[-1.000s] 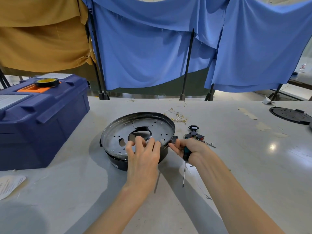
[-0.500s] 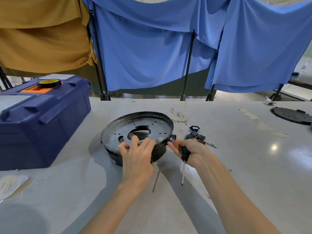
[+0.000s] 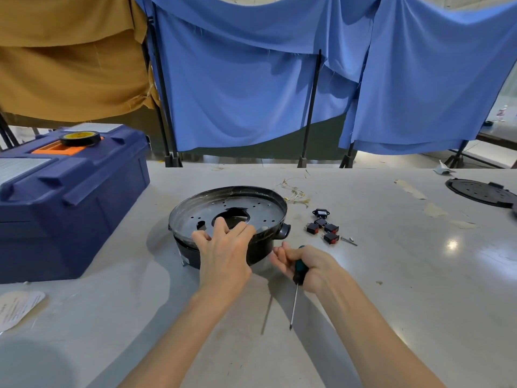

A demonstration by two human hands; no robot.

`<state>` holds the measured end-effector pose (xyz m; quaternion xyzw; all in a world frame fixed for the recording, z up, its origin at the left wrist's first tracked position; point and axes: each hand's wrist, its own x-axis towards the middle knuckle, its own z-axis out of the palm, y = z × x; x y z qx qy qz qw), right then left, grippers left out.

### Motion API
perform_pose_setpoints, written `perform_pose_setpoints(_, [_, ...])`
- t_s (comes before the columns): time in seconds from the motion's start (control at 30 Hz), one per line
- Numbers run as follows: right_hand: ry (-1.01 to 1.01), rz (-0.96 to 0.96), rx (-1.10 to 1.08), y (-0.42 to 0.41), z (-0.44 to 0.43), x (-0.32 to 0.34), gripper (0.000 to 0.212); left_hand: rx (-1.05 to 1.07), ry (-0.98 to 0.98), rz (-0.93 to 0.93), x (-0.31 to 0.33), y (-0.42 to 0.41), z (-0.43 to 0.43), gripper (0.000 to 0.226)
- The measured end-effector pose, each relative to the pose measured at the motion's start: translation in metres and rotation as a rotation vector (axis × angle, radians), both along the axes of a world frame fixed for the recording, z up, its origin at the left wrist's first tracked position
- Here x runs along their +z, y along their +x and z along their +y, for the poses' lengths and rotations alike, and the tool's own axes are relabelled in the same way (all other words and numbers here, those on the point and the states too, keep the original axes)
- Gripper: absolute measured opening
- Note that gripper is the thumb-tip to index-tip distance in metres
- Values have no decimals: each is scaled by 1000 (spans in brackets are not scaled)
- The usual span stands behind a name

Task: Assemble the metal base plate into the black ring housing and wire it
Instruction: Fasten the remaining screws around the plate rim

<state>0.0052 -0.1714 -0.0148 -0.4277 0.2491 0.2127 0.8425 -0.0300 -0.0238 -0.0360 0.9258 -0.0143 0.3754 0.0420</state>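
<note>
On table | left hand fingers relaxed on base plate rim | right hand fingers grasp screwdriver beside housing

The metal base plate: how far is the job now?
Done: the metal base plate sits on the black ring housing. In hand: left hand rests on it, right hand grips the screwdriver. Left: switches, screw and thin wires lie loose beside, so wiring seems not started.

Bright, even light from up and to my right, a hot glare spot on the table, dull sheen on the plate, soft shadows falling left of my arms and the screwdriver, all sharp in the middle, the curtains bowing at the wide-angle edges.
</note>
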Motion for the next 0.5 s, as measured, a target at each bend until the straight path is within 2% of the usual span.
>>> perform_pose_setpoints(0.23, [-191, 14, 122, -11, 31, -2, 31, -5, -79, 42, 8, 2, 2, 49])
perform_pose_setpoints(0.33, [-128, 11, 89, -11, 40, -6, 22, -39, -150, 24, 12, 3, 6, 45])
perform_pose_setpoints(0.5, [-45, -62, 3, -10, 44, -9, 15, -68, -411, 4, 34, 4, 17, 51])
